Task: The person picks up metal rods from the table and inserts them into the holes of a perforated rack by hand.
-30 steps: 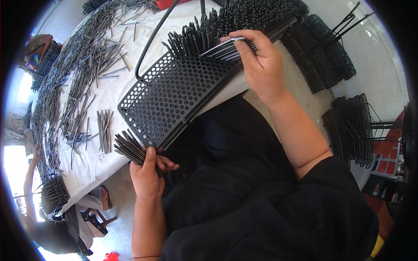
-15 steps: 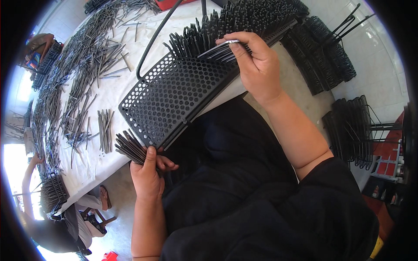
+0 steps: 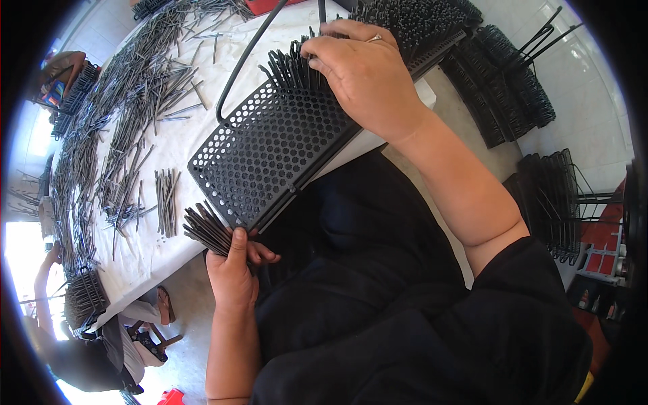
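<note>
1. The black perforated rack point(image 3: 270, 148) lies slantwise at the near side of the table point(image 3: 145, 262), one end near left, the other far right; its near-left corner reaches the table's edge.
2. Standing rods point(image 3: 291, 67) crowd the rack's far-right part, while rows of holes show across its left part.
3. The right hand point(image 3: 364, 81) is bent over these rods, its fingers curled close together among their tops; whether they grip one is hidden.
4. The left hand point(image 3: 233, 273) has its thumb and fingers clamped on a bundle of rods point(image 3: 206, 228), fanned toward the far left, over the table's edge and just beside the rack's left end.
5. A narrow strip of white cloth shows between the rack's near edge and the black clothing point(image 3: 378, 297).
6. The thin handle point(image 3: 226, 91) arches up from the rack's far side, in the way of reaching across from there.
7. Left of the rack, a broader stretch of cloth holds a short row of rods point(image 3: 166, 201); loose rods point(image 3: 128, 115) heap beyond it.
8. At the far left end, a co-worker's hand point(image 3: 54, 255) is near a rod-filled basket point(image 3: 84, 297).
9. On the right, dark racks point(image 3: 499, 84) stand close past the table, with wire-handled racks point(image 3: 547, 202) nearer.
</note>
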Demonstrator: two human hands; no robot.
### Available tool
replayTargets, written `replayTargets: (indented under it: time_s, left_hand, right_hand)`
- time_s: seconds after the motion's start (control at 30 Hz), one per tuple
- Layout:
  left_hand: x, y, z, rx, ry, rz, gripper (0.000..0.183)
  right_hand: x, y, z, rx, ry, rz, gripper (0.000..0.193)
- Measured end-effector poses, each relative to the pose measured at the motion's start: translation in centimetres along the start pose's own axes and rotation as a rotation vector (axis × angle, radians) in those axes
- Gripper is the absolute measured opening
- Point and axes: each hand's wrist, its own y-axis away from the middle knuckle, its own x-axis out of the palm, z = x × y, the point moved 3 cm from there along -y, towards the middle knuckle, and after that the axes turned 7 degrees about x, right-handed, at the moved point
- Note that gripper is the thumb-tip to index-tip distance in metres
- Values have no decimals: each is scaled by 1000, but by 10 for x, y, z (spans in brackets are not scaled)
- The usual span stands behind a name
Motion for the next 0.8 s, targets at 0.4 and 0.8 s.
replayTargets:
  time_s: [0.4,0.8]
  left_hand:
    - [1,2,-2,-52,8,-21,23]
    - [3,4,-1,-52,6,-40,26]
  right_hand:
    - [13,-4,-9,-13,89,111,23]
    - [16,-8,-11,84,118,149,23]
